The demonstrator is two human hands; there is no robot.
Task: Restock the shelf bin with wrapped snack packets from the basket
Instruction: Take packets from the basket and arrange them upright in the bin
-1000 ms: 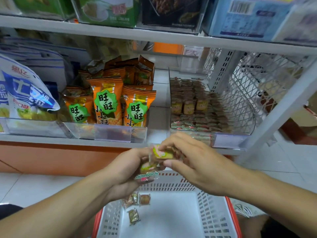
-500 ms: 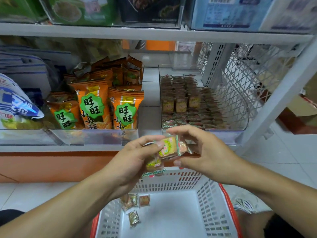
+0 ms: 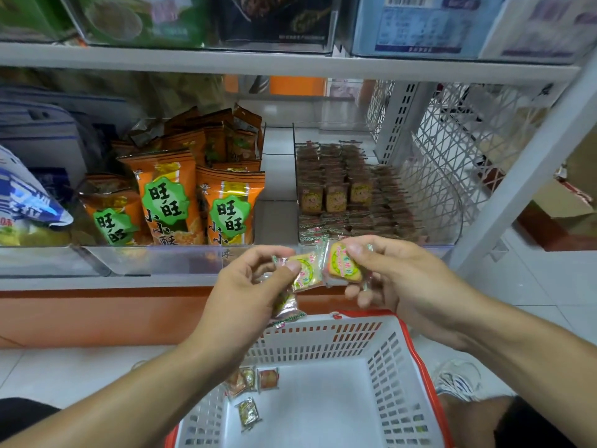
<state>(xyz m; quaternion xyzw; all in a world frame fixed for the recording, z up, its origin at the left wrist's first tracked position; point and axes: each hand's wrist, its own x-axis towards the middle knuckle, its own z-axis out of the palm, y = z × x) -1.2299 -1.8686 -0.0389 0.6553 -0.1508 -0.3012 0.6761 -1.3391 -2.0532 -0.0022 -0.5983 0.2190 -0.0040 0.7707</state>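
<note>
White metal shelving (image 3: 290, 64), orange base panel (image 3: 97, 315), pale tiled floor (image 3: 549, 286).

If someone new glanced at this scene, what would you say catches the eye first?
Front and centre, the left hand and right hand each pinch small clear-wrapped yellow snack packets above the white slotted plastic basket with a red rim. Behind them to the left, bright orange snack bags with green labels stand on the shelf; the clear shelf bin of brown packets sits to the right.
</note>
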